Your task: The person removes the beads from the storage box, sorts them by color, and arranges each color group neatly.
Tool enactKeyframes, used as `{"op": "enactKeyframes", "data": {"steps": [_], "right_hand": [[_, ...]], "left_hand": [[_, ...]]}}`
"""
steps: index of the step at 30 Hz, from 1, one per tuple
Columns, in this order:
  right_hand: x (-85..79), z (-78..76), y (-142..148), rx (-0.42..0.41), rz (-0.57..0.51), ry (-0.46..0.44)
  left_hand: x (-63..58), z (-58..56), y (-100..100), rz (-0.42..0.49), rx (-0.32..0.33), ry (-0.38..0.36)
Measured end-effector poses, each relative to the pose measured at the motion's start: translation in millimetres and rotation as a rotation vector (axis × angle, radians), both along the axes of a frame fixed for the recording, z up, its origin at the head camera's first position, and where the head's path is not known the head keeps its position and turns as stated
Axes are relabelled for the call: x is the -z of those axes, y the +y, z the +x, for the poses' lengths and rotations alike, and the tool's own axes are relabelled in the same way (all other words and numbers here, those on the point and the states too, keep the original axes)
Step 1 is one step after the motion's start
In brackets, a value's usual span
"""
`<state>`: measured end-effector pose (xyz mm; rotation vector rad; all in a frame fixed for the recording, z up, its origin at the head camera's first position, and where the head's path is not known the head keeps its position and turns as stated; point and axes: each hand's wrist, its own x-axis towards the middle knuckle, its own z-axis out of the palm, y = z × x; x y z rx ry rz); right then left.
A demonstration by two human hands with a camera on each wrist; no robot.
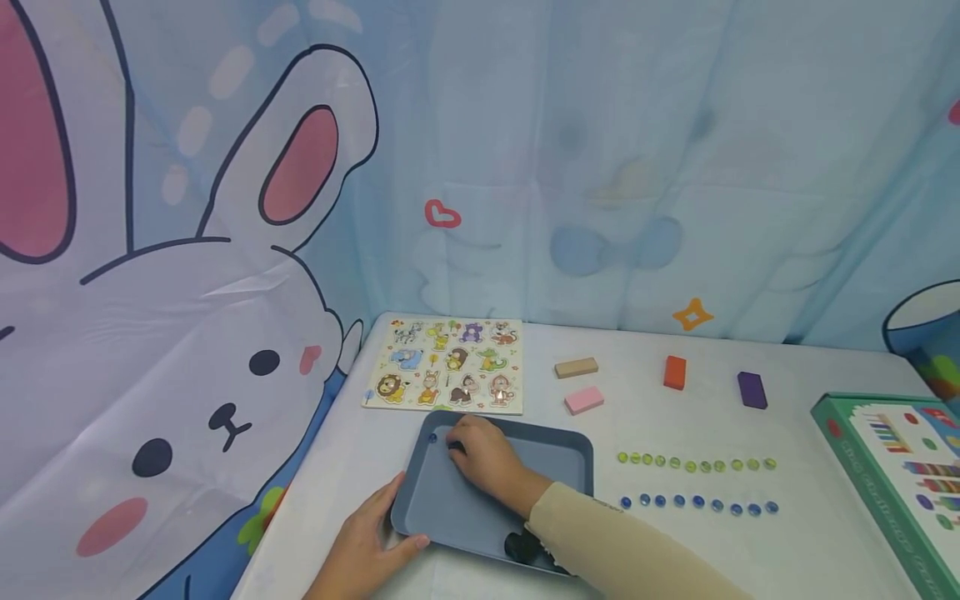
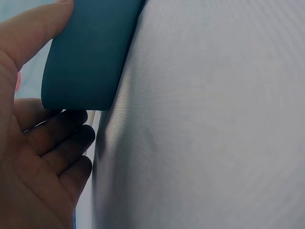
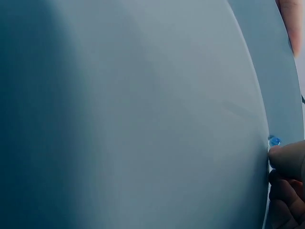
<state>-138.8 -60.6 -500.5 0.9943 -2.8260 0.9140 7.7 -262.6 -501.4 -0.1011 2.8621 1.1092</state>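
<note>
A grey-blue tray lies on the white table. My left hand holds its near left corner; in the left wrist view, the thumb lies on the tray wall and the fingers curl by the corner. Inside the tray, my right hand reaches to the far left with curled fingers. Between thumb and finger it pinches a small dark thing, mostly hidden, that looks like a blue glass bead. Just left of those fingertips sits another blue bead, close to the thumb in the right wrist view.
Right of the tray lie a row of green beads and a row of blue beads. Behind are pink, wooden, orange and purple blocks, plus an animal puzzle board. A green box stands far right.
</note>
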Motion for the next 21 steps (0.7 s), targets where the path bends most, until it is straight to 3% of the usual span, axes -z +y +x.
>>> {"op": "enactKeyframes", "data": {"steps": [8,14,21], "right_hand": [[-5.6,-2.2,8,-0.008,-0.050,-0.005],[-18.9,-7.3,22,0.001,-0.142,-0.024],[-32.8,-12.0,46,0.051,-0.179,-0.050]], "left_hand": [[-0.1,0.3,0,0.005,-0.009,-0.001],[-1.9,0.5,1,-0.002,-0.014,0.001],[-2.6,-0.6,1,-0.008,-0.002,0.019]]}}
